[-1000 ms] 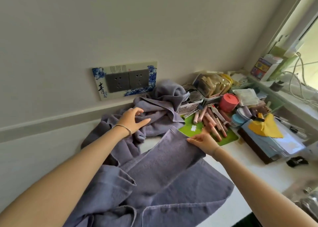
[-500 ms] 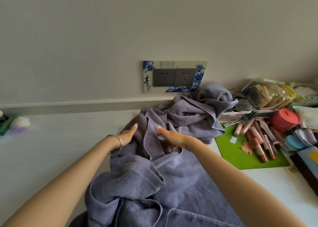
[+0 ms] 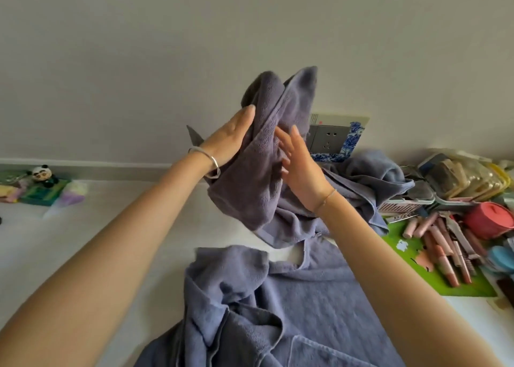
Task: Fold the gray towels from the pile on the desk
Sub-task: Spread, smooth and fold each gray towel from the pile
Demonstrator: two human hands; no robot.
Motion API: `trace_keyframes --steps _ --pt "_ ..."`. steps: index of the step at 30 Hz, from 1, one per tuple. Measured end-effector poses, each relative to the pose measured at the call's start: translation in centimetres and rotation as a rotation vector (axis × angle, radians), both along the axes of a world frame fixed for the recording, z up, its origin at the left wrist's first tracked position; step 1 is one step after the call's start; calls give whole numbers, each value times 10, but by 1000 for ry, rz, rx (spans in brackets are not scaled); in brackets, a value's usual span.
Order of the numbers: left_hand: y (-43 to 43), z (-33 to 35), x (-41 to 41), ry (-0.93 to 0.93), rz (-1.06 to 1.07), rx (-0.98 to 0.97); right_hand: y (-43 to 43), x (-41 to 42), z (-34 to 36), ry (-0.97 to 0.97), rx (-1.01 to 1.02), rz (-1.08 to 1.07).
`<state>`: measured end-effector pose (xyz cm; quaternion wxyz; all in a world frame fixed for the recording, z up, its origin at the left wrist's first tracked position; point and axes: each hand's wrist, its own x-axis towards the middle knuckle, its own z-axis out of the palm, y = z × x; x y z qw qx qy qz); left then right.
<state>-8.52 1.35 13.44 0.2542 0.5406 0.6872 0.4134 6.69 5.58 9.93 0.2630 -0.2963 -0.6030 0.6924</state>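
Note:
A gray towel [image 3: 258, 177] hangs bunched in the air in front of the wall. My left hand [image 3: 228, 140] holds it from the left, fingers lying along the cloth and the thumb hidden behind it. My right hand [image 3: 300, 166] touches its right side with spread, straight fingers. Beneath it, more gray towels lie crumpled on the white desk [image 3: 83, 241]: a heap [image 3: 370, 180] at the back by the wall and a large one [image 3: 300, 297] spread toward the near edge.
A green mat [image 3: 439, 283] with several pink tubes [image 3: 445, 244], a red cup [image 3: 489, 219] and plastic baskets [image 3: 461, 175] crowd the right side. A wall socket plate [image 3: 333, 138] sits behind the towel. A panda figure [image 3: 41, 173] and small items stand far left.
Both hands have risen from the heap on the desk, lifting one gray towel up in front of the wall. The view has also turned left.

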Motion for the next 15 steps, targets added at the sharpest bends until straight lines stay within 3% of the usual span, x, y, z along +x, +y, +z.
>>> trace_keyframes --steps 3,6,7,9,12,15 --pt "12 -23 -29 176 -53 -11 -11 -18 -10 38 -69 -16" --pt "6 -78 -52 554 -29 -470 -21 -25 -57 -91 -175 18" --pt "-4 -96 -53 604 -47 -564 -23 -23 -73 -172 -223 32" --pt "-33 -126 -51 540 -91 -537 -28 -17 -93 -268 -288 57" --pt "-80 -157 -44 269 6 -334 -33 -6 -108 -368 -269 49" --pt "-113 -180 -30 215 71 -365 -41 3 -118 -575 -149 33"
